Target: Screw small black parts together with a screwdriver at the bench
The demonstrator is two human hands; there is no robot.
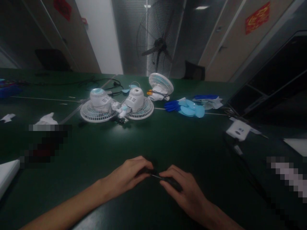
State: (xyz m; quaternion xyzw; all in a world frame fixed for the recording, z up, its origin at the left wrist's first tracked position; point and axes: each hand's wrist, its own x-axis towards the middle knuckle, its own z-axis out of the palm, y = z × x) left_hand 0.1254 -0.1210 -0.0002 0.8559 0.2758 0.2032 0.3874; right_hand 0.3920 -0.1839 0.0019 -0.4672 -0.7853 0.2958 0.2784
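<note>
Near the front of the dark green table, my right hand is closed around the black handle of a screwdriver. Its thin metal shaft points left, toward my left hand. The fingers of my left hand are pinched on a small dark thing at the end of the shaft; what it is stays hidden by the fingers and the dim light. Both hands are low over the table, close together.
Two white fans lie face down beyond my hands, with a third fan tilted behind. Light blue fan blades and blue gloves lie to their right. A white box with a cord sits at right.
</note>
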